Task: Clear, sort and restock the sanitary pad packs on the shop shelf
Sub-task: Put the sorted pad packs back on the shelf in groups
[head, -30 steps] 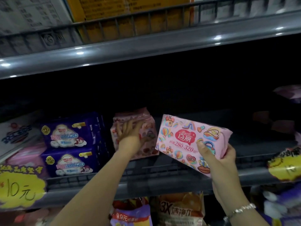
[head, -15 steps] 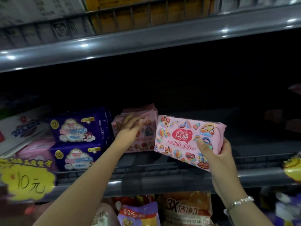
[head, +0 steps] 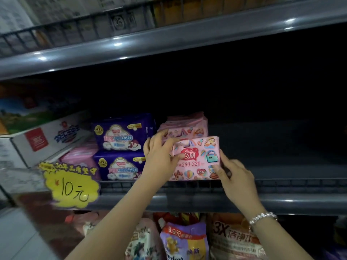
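Observation:
A pink pad pack (head: 199, 156) with cartoon stickers and "280-320" print stands at the front of the middle shelf (head: 281, 201). My right hand (head: 234, 177) grips its lower right corner. My left hand (head: 161, 156) lies over its left end, fingers spread across the front. Behind it stand more pink packs (head: 185, 126) of the same print. To the left, two purple pad packs (head: 120, 149) are stacked one on the other.
A yellow "10" price tag (head: 71, 186) hangs at the shelf's left front, with pink packs (head: 80, 156) and white boxes (head: 43, 139) behind it. The shelf's right part is dark. Bagged goods (head: 184, 239) fill the shelf below; the upper shelf's rail (head: 169, 42) overhangs.
My right hand brought the pink pack left and down onto the shelf front, in front of the other pink packs. My left hand came off the rear pack onto this one's left end.

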A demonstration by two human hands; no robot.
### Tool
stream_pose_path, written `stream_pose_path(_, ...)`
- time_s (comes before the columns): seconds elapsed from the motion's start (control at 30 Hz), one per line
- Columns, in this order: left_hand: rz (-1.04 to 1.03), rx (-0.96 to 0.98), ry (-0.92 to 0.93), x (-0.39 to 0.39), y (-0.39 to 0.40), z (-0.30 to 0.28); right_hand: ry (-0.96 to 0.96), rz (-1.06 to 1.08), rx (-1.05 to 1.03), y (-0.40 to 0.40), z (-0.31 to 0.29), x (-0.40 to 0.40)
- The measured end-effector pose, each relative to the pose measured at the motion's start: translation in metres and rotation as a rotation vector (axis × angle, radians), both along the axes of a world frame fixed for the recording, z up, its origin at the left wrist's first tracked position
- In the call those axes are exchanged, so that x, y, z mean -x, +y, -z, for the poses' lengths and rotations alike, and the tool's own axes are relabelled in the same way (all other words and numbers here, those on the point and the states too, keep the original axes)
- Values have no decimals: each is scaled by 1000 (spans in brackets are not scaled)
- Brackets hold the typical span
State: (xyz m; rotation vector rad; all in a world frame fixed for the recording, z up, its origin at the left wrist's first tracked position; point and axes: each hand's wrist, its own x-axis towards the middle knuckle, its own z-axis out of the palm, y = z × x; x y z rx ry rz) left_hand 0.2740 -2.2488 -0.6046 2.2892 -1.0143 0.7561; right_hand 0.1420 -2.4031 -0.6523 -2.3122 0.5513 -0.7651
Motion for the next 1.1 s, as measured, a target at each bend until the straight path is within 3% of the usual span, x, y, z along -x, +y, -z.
stream_pose_path(0.13, 22, -123, 83, -5, -7, 4, 100, 36, 164, 4, 0, -1)
stream_pose_path(0.33, 86, -108, -22, -13, -3, 20, 182, 70, 304, 8, 1, -2)
stream_pose_path(0.47, 128, 29, 14, -10, -2, 23, 158, 23, 271, 6, -1, -2)
stream_pose_path(0.73, 101, -119, -16, 1, -16, 31, 78, -40, 194, 3, 7, 1)
stream_pose_path(0.87, 200, 26, 78, 24, -3, 30, -109, -156, -43, 16, 15, 7)
stream_pose_path(0.97, 219, 224, 157, 54, 21, 44, -264, -237, -64, 48, 23, 15)
stream_pose_path(1.1, 96, 381, 295, 80, 68, 80, -248, -391, -139, 99, 46, 23)
